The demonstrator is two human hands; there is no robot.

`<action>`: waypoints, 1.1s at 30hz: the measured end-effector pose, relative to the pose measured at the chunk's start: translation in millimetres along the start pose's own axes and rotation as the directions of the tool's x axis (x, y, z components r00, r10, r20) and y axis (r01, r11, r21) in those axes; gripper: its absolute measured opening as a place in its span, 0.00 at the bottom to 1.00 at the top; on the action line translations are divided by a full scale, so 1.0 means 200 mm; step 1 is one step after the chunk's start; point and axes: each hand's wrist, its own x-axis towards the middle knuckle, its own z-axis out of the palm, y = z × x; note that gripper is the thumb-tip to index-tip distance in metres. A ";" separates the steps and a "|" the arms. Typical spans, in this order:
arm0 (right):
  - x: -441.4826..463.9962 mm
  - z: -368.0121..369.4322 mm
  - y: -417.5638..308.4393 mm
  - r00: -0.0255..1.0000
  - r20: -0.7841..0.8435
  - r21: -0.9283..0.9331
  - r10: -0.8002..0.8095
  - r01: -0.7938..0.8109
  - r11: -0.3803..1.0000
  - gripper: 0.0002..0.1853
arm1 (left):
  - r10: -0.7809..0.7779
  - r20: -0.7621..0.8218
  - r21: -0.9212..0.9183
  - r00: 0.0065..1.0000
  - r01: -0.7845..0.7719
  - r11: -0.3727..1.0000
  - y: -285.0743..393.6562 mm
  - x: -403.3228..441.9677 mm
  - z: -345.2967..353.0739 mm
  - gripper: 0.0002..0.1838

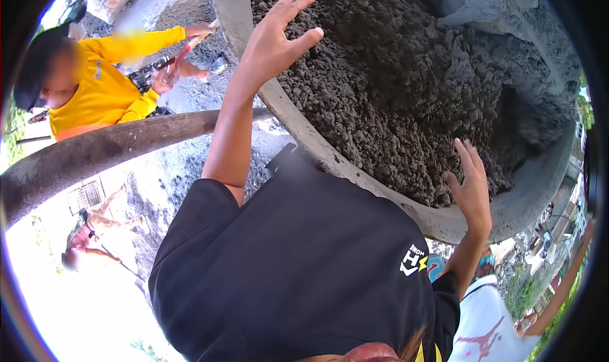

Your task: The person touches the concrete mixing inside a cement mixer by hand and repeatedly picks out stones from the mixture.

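Dark-grey, crumbly mix [374, 108] was seen between the bare left hand [269, 45] and right hand [473, 190]; thumbs were held apart; nothing was gripped.

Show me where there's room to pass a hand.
The gap over the mix between left hand and right hand looks open, as does the bare inner wall of the drum, between mix and rim beside the right hand. Crowded: the left side, by the curved bar and yellow-sleeved worker.
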 end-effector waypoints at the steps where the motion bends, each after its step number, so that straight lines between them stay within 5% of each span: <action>1: 0.00 -0.02 -0.01 1.000 0.003 0.001 0.007 -0.007 1.000 0.33 | 0.111 -0.013 0.132 0.994 -0.108 0.985 0.02 0.01 -0.01 0.27; 2: 0.02 -0.06 -0.03 0.931 0.242 0.126 0.272 -0.308 0.943 0.35 | 0.005 0.092 0.107 0.996 -0.015 0.994 0.06 0.01 -0.03 0.28; 4: 0.00 -0.05 -0.01 0.740 0.493 0.170 0.458 -0.598 0.783 0.36 | -0.097 0.203 0.095 0.974 0.079 0.992 0.10 0.01 -0.04 0.29; 6: -0.06 0.02 0.05 0.926 0.282 0.380 0.250 -0.348 0.857 0.36 | -0.319 0.374 -0.065 0.871 0.368 0.928 0.09 0.00 -0.05 0.31; 7: -0.07 0.04 0.04 0.925 0.284 0.383 0.252 -0.350 0.855 0.36 | -0.382 0.432 -0.099 0.817 0.464 0.880 0.08 -0.01 -0.04 0.31; 9: -0.08 0.05 -0.03 0.996 -0.083 0.107 0.022 -0.013 0.994 0.33 | -0.017 0.324 0.148 0.946 -0.032 0.989 0.03 -0.04 -0.01 0.32; 10: -0.10 0.07 0.00 0.995 -0.027 0.185 0.093 -0.087 0.979 0.33 | -0.014 0.329 0.143 0.944 -0.035 0.989 0.04 -0.05 -0.01 0.32; 12: -0.13 0.13 0.10 0.993 0.063 0.187 0.098 -0.108 0.976 0.35 | -0.312 0.482 -0.137 0.819 0.423 0.896 0.06 -0.06 -0.01 0.28; 13: -0.15 0.15 0.11 0.991 0.085 0.173 0.105 -0.118 0.978 0.34 | -0.306 0.491 -0.144 0.816 0.422 0.895 0.06 -0.08 0.00 0.28; 15: -0.16 0.17 0.11 0.985 0.128 0.145 0.118 -0.137 0.980 0.34 | -0.073 0.344 0.121 0.936 0.032 0.992 0.04 -0.11 0.03 0.35; 17: -0.13 0.11 -0.04 0.987 0.006 0.184 0.160 -0.158 0.970 0.30 | -0.061 0.304 0.095 0.951 0.034 0.995 0.08 -0.13 0.05 0.35; 19: -0.14 0.12 -0.08 0.980 -0.038 0.207 0.195 -0.183 0.961 0.29 | -0.327 0.448 -0.036 0.832 0.382 0.924 0.12 -0.12 0.04 0.34; 22: -0.17 0.16 0.01 0.980 0.128 0.220 0.150 -0.176 0.959 0.13 | -0.206 0.358 0.091 0.911 0.186 0.978 0.13 -0.14 0.05 0.35; 25: -0.17 0.16 0.00 0.980 0.073 0.300 0.185 -0.199 0.933 0.08 | -0.040 0.301 0.128 0.953 0.002 0.992 0.12 -0.11 0.07 0.39; 27: -0.14 0.14 -0.04 0.984 -0.015 0.301 0.177 -0.164 0.939 0.12 | -0.318 0.505 0.032 0.803 0.351 0.936 0.17 -0.10 0.05 0.36; 29: -0.10 0.11 -0.13 0.973 -0.143 0.329 0.183 -0.128 0.936 0.25 | -0.309 0.510 0.049 0.803 0.331 0.942 0.17 -0.10 0.05 0.38; 30: -0.12 0.11 -0.11 0.985 -0.077 0.300 0.154 -0.124 0.946 0.34 | -0.241 0.451 0.054 0.859 0.244 0.968 0.17 -0.11 0.05 0.38; 33: -0.14 0.12 -0.11 0.981 0.041 0.330 0.191 -0.194 0.924 0.28 | -0.172 0.435 0.119 0.884 0.134 0.984 0.15 -0.14 0.06 0.39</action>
